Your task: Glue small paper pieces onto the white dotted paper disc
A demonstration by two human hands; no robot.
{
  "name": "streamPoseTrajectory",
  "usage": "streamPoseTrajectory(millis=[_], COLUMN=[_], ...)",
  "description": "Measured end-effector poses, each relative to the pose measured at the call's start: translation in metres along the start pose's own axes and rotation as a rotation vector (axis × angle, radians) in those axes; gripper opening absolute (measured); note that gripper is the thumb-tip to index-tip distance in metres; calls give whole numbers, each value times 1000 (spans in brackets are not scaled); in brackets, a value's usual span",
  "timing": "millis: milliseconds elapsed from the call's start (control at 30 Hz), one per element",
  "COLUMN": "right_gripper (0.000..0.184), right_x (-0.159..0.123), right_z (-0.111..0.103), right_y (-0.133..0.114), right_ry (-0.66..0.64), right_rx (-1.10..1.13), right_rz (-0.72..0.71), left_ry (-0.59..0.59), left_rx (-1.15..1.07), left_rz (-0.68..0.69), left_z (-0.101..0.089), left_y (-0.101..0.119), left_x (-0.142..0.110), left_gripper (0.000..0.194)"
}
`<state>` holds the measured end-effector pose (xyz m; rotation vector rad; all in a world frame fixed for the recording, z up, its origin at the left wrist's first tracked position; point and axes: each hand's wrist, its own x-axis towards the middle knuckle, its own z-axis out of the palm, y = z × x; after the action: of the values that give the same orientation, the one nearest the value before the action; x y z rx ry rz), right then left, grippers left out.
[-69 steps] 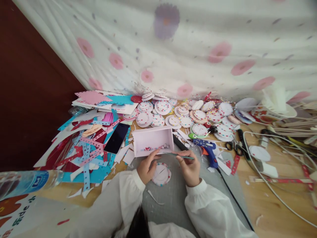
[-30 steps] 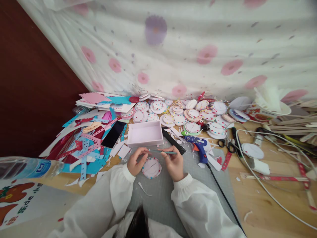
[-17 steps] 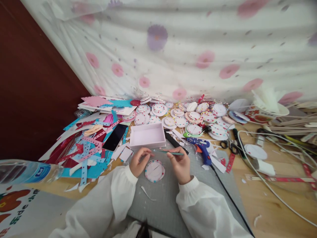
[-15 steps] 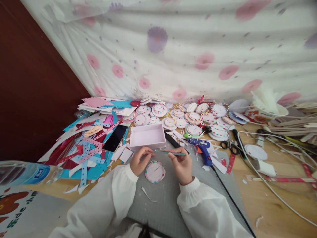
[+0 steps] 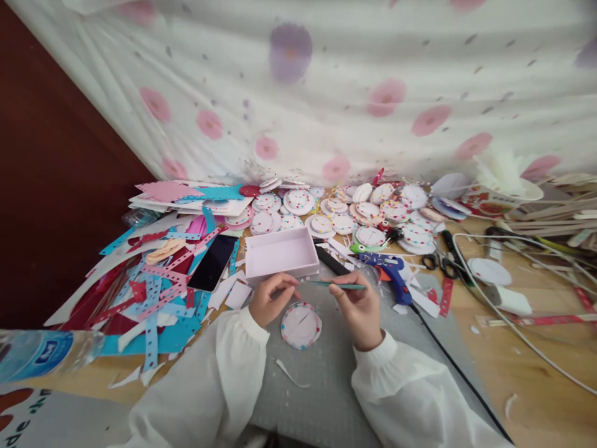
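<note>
My right hand [image 5: 358, 308] is closed on a thin green tool [image 5: 336, 284] that points left toward my left hand. My left hand [image 5: 272, 300] is curled with fingertips pinched near the tool's tip; what it pinches is too small to make out. Between the hands a white paper disc [image 5: 301, 325] with coloured dots round its rim lies on a grey mat [image 5: 326, 373]. A shallow pink box [image 5: 281, 252] stands just beyond my fingers.
Many dotted white discs [image 5: 345, 214] are heaped at the back. A blue glue gun [image 5: 392, 271] with a black cord, scissors [image 5: 441, 261] and cables lie right. A phone [image 5: 213, 262] and coloured paper strips [image 5: 153, 292] lie left. A plastic bottle [image 5: 41, 351] lies at the near left.
The hands have kept the same pose over the disc. The view has shifted slightly, so that everything sits a little further right and lower.
</note>
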<state>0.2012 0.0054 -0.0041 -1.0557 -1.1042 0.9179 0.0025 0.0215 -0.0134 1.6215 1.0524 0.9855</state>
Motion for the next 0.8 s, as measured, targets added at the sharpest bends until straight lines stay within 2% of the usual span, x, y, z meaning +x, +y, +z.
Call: streamPoseTrajectory(millis=[267,800], right_gripper=[16,17], right_x=[-3,-4], right_z=[6,8], right_y=[1,-2], right_ry=[-35,-68], right_rx=[-13,49], right_rz=[20,96], left_ry=[12,38], left_rx=[28,-113], left_rz=[47,-10], left_z=[2,4], left_y=[8,2], left_x=[1,2], left_gripper=[14,19])
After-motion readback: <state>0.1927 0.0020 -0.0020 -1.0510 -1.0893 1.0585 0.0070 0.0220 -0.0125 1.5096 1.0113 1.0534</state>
